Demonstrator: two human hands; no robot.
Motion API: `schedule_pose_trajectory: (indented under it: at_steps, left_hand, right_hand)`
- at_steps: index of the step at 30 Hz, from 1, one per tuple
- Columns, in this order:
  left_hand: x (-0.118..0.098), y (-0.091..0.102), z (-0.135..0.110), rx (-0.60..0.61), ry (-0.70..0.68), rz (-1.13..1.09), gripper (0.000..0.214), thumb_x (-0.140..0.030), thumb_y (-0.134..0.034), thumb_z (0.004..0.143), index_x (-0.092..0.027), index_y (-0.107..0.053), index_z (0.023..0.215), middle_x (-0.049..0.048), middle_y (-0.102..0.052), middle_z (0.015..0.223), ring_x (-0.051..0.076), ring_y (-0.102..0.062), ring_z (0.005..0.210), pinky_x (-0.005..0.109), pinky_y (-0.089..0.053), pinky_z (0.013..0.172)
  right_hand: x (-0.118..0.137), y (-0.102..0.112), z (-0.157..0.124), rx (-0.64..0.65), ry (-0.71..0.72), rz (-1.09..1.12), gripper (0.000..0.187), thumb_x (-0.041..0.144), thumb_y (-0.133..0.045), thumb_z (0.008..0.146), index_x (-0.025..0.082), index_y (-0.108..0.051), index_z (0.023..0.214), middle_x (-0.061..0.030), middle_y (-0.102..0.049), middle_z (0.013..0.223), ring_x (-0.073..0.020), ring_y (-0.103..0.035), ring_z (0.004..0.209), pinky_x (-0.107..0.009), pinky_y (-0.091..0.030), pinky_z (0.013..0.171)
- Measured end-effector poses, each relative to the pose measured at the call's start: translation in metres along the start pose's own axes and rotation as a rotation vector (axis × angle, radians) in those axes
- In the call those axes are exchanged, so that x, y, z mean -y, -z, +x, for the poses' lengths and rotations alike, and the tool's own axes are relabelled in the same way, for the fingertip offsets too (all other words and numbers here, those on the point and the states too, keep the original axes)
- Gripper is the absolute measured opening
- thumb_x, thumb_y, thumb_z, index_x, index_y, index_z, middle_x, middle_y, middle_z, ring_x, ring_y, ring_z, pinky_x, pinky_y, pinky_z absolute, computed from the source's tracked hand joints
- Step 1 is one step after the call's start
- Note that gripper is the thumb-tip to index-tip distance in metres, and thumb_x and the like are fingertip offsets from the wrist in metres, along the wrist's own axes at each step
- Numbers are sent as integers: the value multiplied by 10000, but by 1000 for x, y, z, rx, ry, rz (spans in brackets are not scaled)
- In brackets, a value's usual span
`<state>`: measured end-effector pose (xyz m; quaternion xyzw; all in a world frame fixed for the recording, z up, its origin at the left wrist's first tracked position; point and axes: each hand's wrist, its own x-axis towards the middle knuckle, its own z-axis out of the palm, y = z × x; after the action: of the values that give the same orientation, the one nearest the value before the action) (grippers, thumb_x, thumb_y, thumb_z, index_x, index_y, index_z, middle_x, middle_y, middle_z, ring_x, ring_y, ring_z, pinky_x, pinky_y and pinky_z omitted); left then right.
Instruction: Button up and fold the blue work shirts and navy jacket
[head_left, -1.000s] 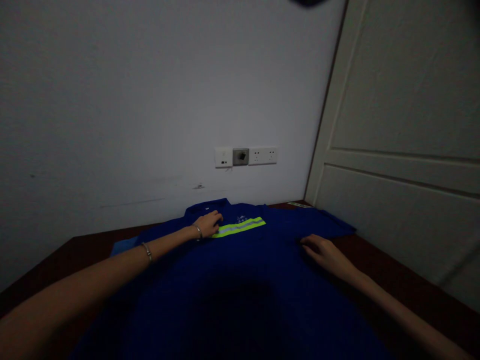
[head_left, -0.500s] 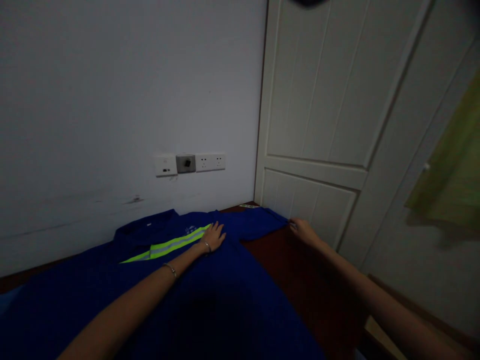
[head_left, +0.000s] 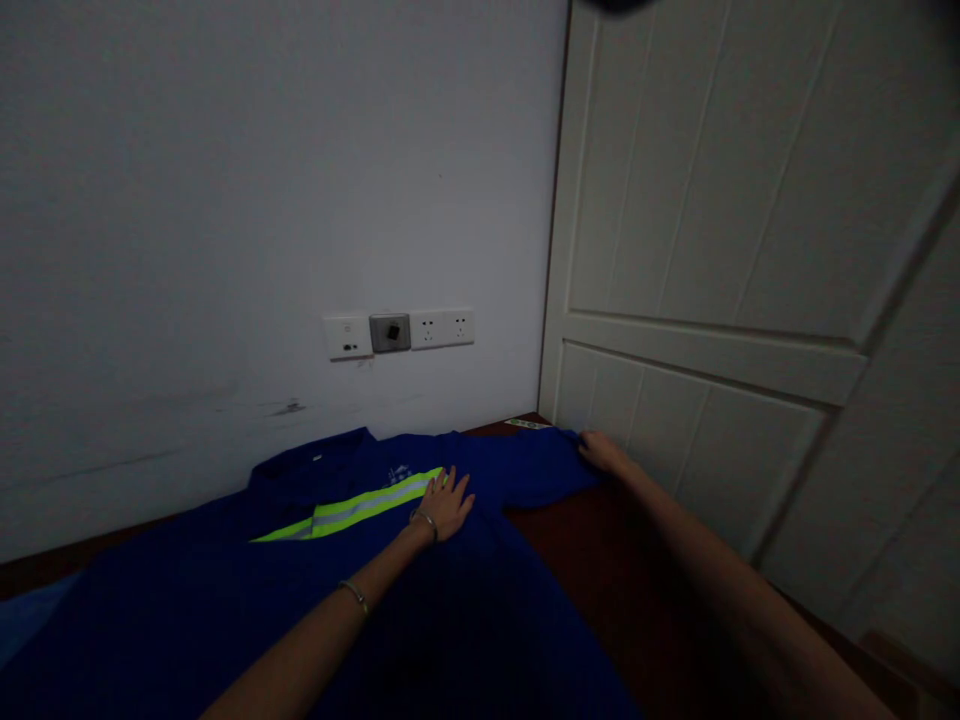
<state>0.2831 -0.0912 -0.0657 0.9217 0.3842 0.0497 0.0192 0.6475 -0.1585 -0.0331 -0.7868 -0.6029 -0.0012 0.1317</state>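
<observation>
A dark blue work shirt with a yellow-green reflective stripe lies spread flat on a dark brown table. My left hand rests flat on the shirt's chest, fingers spread, just right of the stripe. Two thin bracelets sit on that wrist and forearm. My right hand reaches to the far end of the shirt's right sleeve, its fingers closed on the sleeve's edge near the door.
A white wall with a row of sockets and a switch stands behind the table. A white panelled door rises at the right, close to the table's corner. A small label lies at the far table edge.
The view swung right a second ago, then slightly back left. My left hand slid right along the stripe and flattened. My right hand moved from the shirt's side out to the sleeve end.
</observation>
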Motion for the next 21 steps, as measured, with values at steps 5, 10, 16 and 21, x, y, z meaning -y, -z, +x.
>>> schedule_pose_trajectory:
  at_steps: [5, 10, 16, 21]
  left_hand:
    - [-2, 1, -3, -2, 3, 3, 613, -535, -127, 860, -216, -269, 1364, 124, -215, 1431, 316, -169, 1308, 487, -173, 1032]
    - [-4, 1, -6, -35, 12, -8, 604, -528, -131, 865, -213, -288, 1356, 116, -238, 1424, 316, -191, 1299, 480, -169, 1032]
    - [-4, 2, -6, -42, 7, -45, 604, -527, -158, 863, -203, -305, 1351, 121, -236, 1424, 319, -181, 1301, 482, -155, 1034]
    - [-4, 3, -6, -30, 13, -93, 609, -530, -184, 857, -196, -308, 1351, 114, -232, 1426, 326, -170, 1302, 485, -144, 1037]
  right_hand:
    - [2, -14, 17, 44, -87, -114, 294, 162, -401, 803, 38, -604, 977, -229, -607, 1010, -272, -573, 955, -321, -404, 771]
    - [3, -19, 25, 69, -151, -164, 289, 141, -385, 814, 59, -622, 958, -209, -614, 1010, -243, -584, 936, -286, -407, 736]
    - [3, -14, 23, 47, -170, -182, 311, 94, -366, 807, 74, -618, 988, -194, -618, 1020, -226, -586, 937, -273, -407, 733]
    - [10, 12, 20, -14, -146, -177, 324, 94, -362, 803, 62, -635, 975, -195, -636, 978, -220, -596, 922, -265, -404, 739]
